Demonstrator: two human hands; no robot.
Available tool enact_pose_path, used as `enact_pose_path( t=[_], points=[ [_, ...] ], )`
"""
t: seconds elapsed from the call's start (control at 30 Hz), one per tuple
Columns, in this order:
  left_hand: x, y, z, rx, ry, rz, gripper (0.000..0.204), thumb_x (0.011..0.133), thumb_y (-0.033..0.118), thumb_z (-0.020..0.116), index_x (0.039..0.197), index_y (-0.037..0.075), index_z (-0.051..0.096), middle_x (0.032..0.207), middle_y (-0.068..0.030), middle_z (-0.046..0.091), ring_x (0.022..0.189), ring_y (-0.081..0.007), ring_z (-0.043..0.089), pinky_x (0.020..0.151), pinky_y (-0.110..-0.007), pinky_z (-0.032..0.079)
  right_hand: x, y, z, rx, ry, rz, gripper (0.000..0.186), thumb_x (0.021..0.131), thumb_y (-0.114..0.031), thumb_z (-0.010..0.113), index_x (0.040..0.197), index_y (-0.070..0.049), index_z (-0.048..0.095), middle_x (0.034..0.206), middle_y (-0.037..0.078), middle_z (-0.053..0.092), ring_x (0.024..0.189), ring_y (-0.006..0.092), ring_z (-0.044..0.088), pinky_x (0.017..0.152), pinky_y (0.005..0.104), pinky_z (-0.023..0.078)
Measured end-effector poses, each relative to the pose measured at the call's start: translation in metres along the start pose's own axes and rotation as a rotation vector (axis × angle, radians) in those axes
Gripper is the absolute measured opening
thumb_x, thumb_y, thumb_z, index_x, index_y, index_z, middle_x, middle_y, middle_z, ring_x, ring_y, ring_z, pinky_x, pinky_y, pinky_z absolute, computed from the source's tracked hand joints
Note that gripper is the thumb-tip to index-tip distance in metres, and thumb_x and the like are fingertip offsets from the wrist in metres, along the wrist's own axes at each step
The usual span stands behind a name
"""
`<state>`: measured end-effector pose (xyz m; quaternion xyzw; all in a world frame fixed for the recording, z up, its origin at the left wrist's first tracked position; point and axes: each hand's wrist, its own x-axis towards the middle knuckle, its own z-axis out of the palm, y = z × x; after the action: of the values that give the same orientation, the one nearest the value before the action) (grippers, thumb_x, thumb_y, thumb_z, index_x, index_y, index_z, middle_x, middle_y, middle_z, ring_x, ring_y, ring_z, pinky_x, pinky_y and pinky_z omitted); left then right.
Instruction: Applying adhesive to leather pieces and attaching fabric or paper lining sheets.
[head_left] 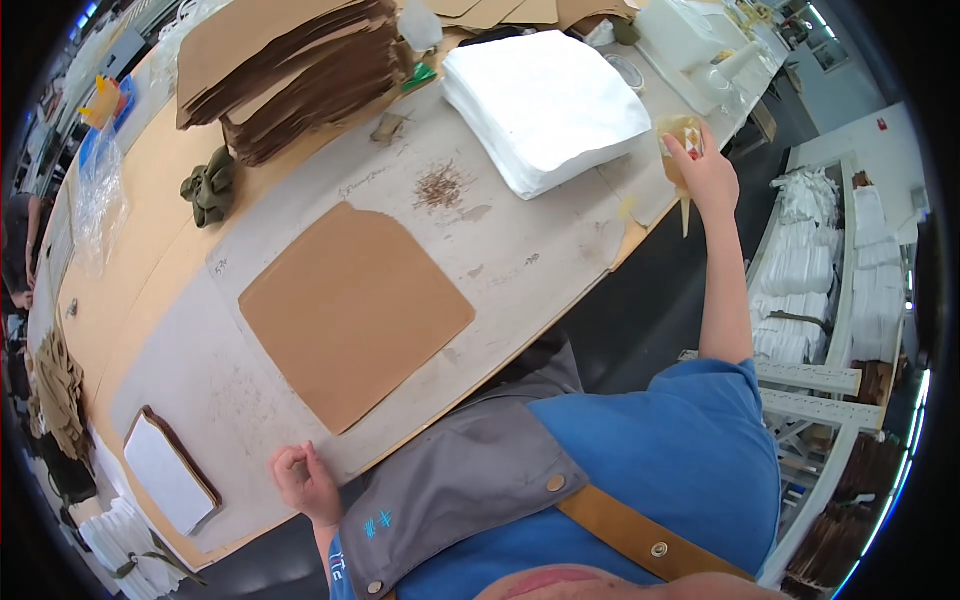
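Observation:
A brown flat panel (357, 315), like leather or board, with one cut corner lies on the grey work surface in front of me. My left hand (303, 480) rests at the table's near edge, below that panel, its fingers curled in with nothing visible in them. Out to the right, my right hand (708, 172) is wrapped round a yellowish see-through squeeze bottle (676, 178) whose pointed nozzle hangs down past the table edge. Beside it stands a thick stack of white sheets (545, 105).
Brown panels (290, 70) are piled at the back left. A dark green crumpled cloth (208, 187) lies near them. A smaller white-topped stack (170, 470) sits at the front left. White bundles fill a shelf rack (820, 375) on the right. Another person's arm shows at the far left.

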<state>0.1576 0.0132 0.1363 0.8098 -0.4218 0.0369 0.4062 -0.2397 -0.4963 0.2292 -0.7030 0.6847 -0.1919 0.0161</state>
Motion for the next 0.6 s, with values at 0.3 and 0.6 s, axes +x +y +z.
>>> enact_pose_path(
  t=[0.3,0.6],
  points=[
    [-0.001,-0.002,0.002,0.197,0.049,0.103,0.009,0.093,-0.002,0.07,0.1,-0.001,0.065,0.095,-0.0125,0.066,0.084,-0.0266,0.062,0.074,-0.037,0.05,0.023,0.02,0.044,-0.478,0.249,-0.314,0.06,0.09,-0.052,0.067,0.143,-0.026,0.057,0.11,0.006,0.072,0.108,0.0245,0.067,0.086,0.0435,0.052],
    [0.041,0.049,0.011,0.435,0.144,0.323,0.019,0.087,-0.002,0.072,0.105,0.003,0.068,0.096,-0.0101,0.07,0.088,-0.0291,0.065,0.082,-0.039,0.047,-0.014,-0.053,0.025,0.361,0.167,-0.82,0.043,0.086,-0.021,0.077,0.127,-0.016,0.068,0.121,0.006,0.068,0.112,0.026,0.063,0.096,0.04,0.049]
  ],
)
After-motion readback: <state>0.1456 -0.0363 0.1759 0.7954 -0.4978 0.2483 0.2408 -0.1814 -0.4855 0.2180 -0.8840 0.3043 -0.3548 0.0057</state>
